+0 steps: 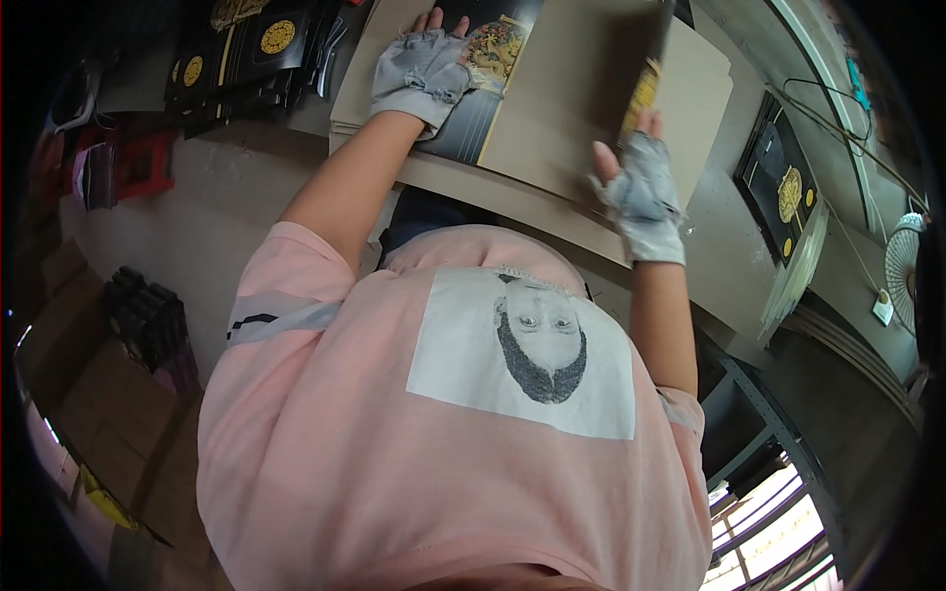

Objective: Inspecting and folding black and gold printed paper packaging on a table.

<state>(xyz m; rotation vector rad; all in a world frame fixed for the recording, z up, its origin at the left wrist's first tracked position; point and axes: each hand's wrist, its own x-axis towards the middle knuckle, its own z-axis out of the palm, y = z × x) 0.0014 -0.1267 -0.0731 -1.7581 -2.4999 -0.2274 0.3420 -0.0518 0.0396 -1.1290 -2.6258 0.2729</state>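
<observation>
Left hand (422, 79) lies open on a black printed panel (496, 59) — right hand (642, 192), also open, against a raised flap (645, 87).

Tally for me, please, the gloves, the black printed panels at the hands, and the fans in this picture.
Gloves: 2 (left glove, right glove)
Panels: 2 (left panel, right panel)
Fan: 1
Total: 5

No legible words, numbers, brands or signs anywhere. Too small or dim to read on the black packaging (254, 61) with gold roundels (278, 37) at upper left, and likewise on the black printed stack (761, 163) at the right; blurred past reading on the gold-marked raised panel (645, 87) at the right hand (644, 187).
</observation>
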